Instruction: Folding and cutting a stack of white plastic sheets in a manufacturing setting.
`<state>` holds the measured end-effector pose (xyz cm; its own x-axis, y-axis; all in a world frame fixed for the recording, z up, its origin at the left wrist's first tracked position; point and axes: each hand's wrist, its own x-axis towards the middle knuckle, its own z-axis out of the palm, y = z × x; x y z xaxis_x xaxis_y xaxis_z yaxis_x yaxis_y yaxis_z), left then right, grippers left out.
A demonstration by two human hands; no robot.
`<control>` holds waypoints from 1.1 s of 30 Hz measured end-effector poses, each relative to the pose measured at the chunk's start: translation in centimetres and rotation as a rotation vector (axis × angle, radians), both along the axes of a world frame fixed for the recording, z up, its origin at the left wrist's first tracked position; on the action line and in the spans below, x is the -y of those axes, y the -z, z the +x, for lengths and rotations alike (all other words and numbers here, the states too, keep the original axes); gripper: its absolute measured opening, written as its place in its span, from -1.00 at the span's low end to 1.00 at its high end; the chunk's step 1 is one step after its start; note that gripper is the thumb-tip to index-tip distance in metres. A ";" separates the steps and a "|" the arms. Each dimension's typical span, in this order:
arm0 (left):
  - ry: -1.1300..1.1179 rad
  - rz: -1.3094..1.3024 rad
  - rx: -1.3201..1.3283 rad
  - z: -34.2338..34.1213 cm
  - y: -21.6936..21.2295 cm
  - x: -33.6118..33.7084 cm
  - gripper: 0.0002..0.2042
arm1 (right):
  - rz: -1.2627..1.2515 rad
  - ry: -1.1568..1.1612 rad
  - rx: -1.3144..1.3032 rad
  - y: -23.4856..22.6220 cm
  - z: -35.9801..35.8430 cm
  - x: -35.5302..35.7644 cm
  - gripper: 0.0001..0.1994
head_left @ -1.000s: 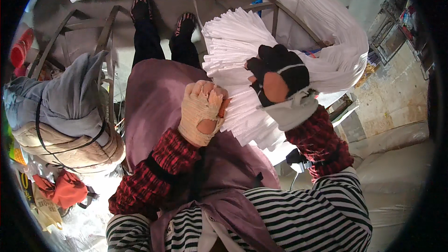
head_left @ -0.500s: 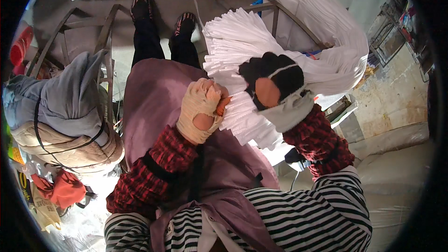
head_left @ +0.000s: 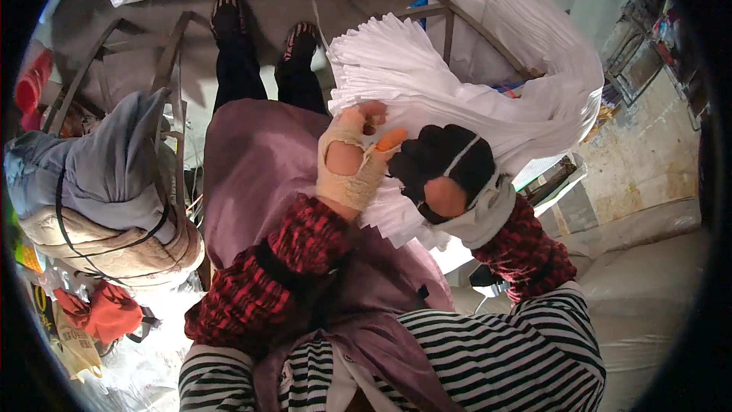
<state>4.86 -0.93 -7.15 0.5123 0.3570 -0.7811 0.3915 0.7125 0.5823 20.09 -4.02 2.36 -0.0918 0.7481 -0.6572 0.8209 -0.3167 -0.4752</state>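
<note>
White, pleated sheeting (head_left: 396, 61) lay under the black-gloved right hand (head_left: 450, 164), its grip impossible to tell; at the sheeting's left edge, the beige-gloved left hand (head_left: 347, 159) held thumb and fingers apart.

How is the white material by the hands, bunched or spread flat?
Bunched: the white material shows many close ridges, fanning out beyond the left hand.

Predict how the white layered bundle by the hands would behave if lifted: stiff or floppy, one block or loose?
The white layered bundle is probably floppy: its long far part bends round in a smooth curve. It may fan apart rather than lift as one block, since its near end splays into many thin edges.
</note>
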 end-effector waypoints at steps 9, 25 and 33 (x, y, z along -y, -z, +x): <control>0.201 0.277 0.195 -1.9 -2.3 -0.9 -0.79 | 0.189 -0.052 0.148 1.0 1.3 0.1 -0.77; 0.716 0.831 0.087 -4.3 -1.0 -1.9 -0.76 | 0.132 -0.008 0.024 1.2 1.4 0.2 -0.79; 0.256 0.271 0.004 -2.5 -0.5 -3.2 -0.73 | -0.097 -0.060 -0.042 0.7 1.0 0.2 -0.80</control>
<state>2.35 2.24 -6.61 0.6148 0.4105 -0.6735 0.5341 0.4117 0.7384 21.08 -4.20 1.62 -0.1638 0.6737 -0.7206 0.8198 -0.3134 -0.4793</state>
